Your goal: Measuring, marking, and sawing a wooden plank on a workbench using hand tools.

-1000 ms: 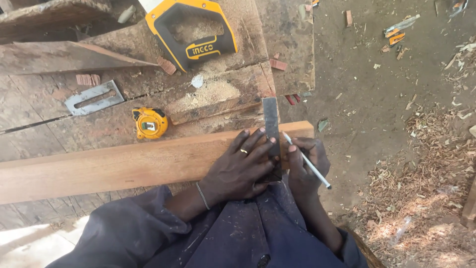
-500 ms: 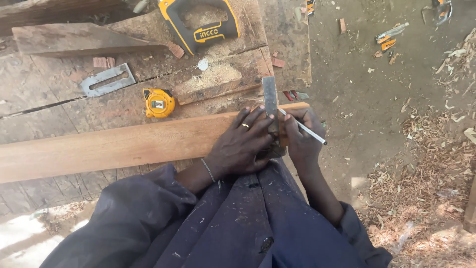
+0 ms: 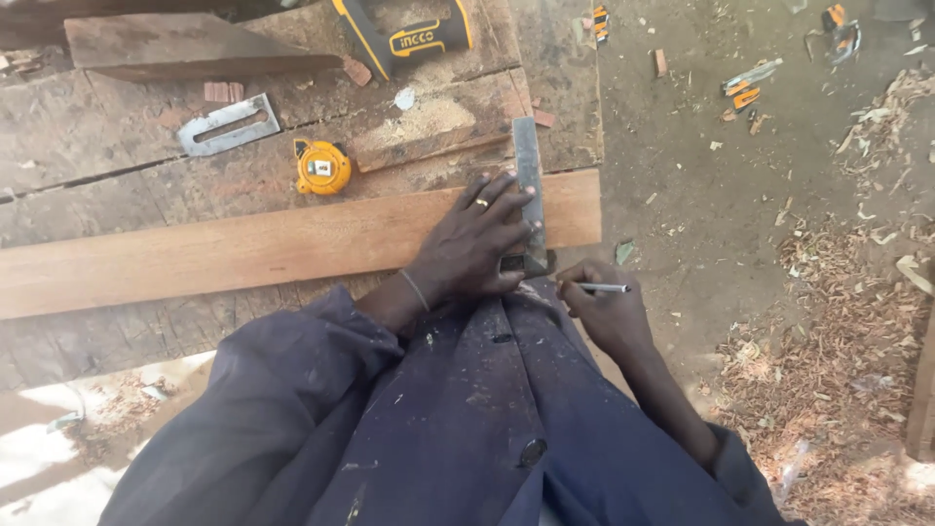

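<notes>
Here, the left hand (image 3: 474,244) lies flat, fingers spread, pressing a steel square (image 3: 528,185) across a smooth reddish plank (image 3: 243,248) on the rough, cracked bench (image 3: 117,156). The right hand (image 3: 602,312) pinches a thin pen (image 3: 604,287), now drawn off the plank's near edge. A yellow tape (image 3: 321,167) sits beyond.

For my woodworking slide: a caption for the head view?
Left hand presses a try square across a plank; right hand holds a pen.
</notes>
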